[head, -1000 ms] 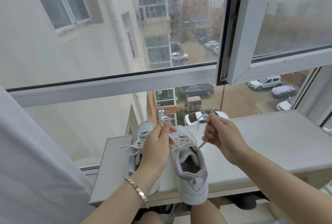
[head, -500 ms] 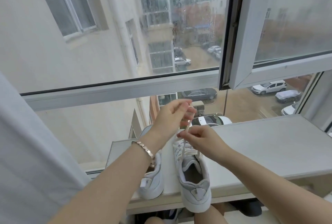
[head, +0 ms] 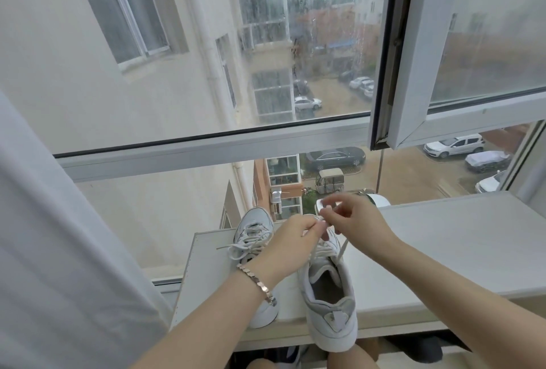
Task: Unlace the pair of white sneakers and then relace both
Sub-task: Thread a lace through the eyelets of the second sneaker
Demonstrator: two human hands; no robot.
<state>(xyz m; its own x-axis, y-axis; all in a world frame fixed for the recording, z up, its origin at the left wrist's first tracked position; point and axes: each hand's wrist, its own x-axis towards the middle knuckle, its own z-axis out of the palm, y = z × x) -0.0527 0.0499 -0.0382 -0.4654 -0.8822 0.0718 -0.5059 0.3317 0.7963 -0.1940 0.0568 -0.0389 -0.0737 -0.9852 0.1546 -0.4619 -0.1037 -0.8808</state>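
Note:
Two white sneakers stand side by side on the white sill (head: 443, 238), toes toward the glass. The left sneaker (head: 251, 229) is laced, its bow lying loose. The right sneaker (head: 328, 303) overhangs the sill's front edge with its heel. My left hand (head: 289, 244) is over the right sneaker's toe end and pinches its white lace (head: 342, 247). My right hand (head: 351, 218) is just above and to the right, fingers curled, pinching the same lace near its end. The sneaker's front eyelets are hidden behind my hands.
A grey-white curtain (head: 59, 250) hangs at the left. An open window sash (head: 413, 120) juts inward above the sill at the right. The lower window pane stands right behind the sneakers. My knees show below the sill's edge.
My left hand has come down from its raised position to the sneaker's toe. My right hand has moved up and right of it. Both stay on the lace.

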